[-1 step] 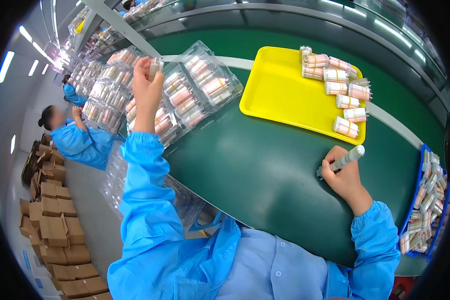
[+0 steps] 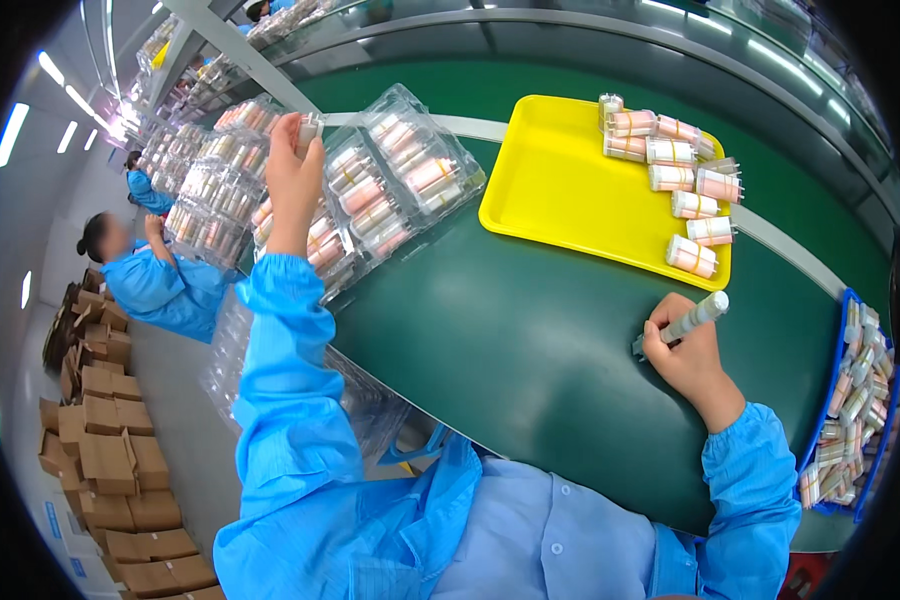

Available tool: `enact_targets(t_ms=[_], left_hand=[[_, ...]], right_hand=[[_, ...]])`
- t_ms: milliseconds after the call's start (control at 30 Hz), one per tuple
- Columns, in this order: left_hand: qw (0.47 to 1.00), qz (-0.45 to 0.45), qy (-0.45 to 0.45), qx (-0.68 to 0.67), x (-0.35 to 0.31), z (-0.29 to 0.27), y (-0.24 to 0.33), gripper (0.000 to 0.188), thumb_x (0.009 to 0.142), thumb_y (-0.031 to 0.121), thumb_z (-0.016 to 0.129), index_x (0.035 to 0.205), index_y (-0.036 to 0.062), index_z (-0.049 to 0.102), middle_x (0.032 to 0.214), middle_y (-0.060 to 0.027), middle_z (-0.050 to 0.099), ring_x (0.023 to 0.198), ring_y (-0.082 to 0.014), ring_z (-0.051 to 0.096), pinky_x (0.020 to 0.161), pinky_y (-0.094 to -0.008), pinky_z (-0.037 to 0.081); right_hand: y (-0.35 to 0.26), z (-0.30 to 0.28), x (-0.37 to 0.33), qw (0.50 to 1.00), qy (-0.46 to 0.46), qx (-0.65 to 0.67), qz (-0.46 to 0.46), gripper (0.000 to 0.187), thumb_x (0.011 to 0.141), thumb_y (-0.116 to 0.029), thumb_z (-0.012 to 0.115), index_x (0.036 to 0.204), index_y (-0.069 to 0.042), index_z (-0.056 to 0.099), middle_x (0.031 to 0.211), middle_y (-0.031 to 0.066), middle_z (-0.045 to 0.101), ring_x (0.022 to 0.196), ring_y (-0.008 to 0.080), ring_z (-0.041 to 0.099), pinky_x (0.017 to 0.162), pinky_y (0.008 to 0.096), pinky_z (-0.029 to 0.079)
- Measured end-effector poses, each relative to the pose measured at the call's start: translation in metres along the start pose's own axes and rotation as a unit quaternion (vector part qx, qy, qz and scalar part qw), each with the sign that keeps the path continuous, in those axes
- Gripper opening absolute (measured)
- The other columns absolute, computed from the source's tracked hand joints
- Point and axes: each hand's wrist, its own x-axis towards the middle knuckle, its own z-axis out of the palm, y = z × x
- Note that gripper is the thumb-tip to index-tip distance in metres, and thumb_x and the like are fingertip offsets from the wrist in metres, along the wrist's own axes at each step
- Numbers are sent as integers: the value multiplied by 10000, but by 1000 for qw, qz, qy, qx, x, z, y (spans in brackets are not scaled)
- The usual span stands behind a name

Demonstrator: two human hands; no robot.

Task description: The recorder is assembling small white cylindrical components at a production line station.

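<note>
Raised at the left, beside the clear plastic trays, my left hand pinches a small pale cylinder between thumb and fingers. My right hand rests on the green table to the right, wrapped round a thick grey-green pen with a white end, its lower end near the tabletop. The clear plastic tray nearest my left hand holds rows of white and pink cylinders. Ahead of my right hand lies a yellow tray, with several banded cylinders along its right side.
A blue bin full of loose cylinders stands at the right edge. More filled clear trays are stacked at the left, near a co-worker in blue. Cardboard boxes line the floor. A metal rail crosses the back.
My left forearm and sleeve have shifted slightly to the left, with the cylinder still pinched. My right hand and the pen look unmoved.
</note>
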Motion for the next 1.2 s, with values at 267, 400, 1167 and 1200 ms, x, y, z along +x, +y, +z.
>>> enact_targets(t_ms=[267,400,1167,1200], left_hand=[[952,-79,-263,132,21,46,-97,397,1011,211,540,1358,21,576,1315,-244,626,1269,-372,573,1083,-439,438],[966,-166,-189,-60,38,42,-100,508,1050,420,507,1391,51,580,1361,-189,610,1317,-288,536,1110,-365,406],[955,54,-212,-203,-66,188,221,358,874,171,729,1174,22,604,1079,-136,625,989,-263,645,883,-367,520],[956,74,-219,-180,-74,165,225,330,866,154,728,1146,23,614,1050,-125,619,971,-241,634,867,-357,514]], right_hand=[[1,-3,-1,1000,1,1,-13,138,817,-74,712,762,-38,591,680,65,584,583,170,562,546,324,446],[-3,-3,0,1000,-15,13,-2,113,828,-89,703,787,-46,607,684,78,612,599,202,600,573,339,482],[3,-5,2,999,-39,-10,-16,202,854,-226,681,873,-31,629,781,165,650,687,365,649,663,457,533],[4,-4,2,999,-35,-7,-19,198,854,-220,683,865,-30,628,773,163,649,676,360,645,658,451,532]])
